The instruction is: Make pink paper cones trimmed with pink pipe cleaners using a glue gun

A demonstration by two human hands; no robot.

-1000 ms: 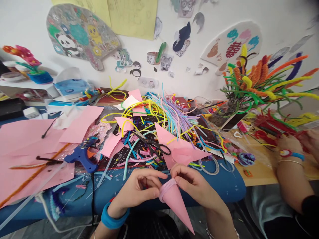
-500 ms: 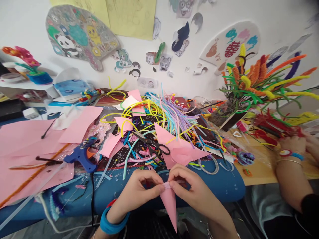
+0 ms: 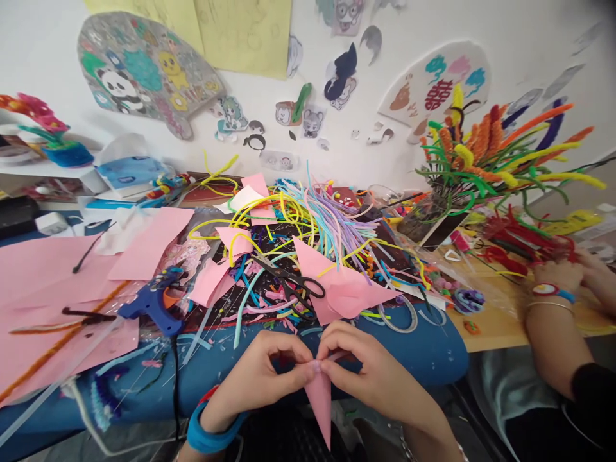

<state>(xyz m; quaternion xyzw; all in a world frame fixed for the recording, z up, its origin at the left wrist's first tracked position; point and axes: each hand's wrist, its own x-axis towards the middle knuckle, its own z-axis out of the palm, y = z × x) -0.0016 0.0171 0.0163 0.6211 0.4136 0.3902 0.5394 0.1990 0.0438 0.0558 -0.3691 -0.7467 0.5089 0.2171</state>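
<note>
A pink paper cone (image 3: 320,401) hangs point-down just below the table's front edge, held at its wide top by both my hands. My left hand (image 3: 262,378), with a blue wristband, pinches the cone's rim from the left. My right hand (image 3: 368,372) pinches the same rim from the right, fingertips meeting the left hand's. A pale pink pipe cleaner runs along the rim under my fingers. Black scissors (image 3: 293,282) and a pink paper offcut (image 3: 344,289) lie on the table just beyond my hands.
A blue glue gun (image 3: 151,301) lies on pink paper sheets (image 3: 43,269) at left. A heap of coloured pipe cleaners (image 3: 317,218) fills the middle. A pipe-cleaner bouquet (image 3: 486,154) stands at right. Another person's hands (image 3: 563,273) work at the far right.
The cone's rim has been squeezed flat between my fingertips, and the cone has swung to hang more vertically with its tip pointing straight down. The view has shifted slightly.
</note>
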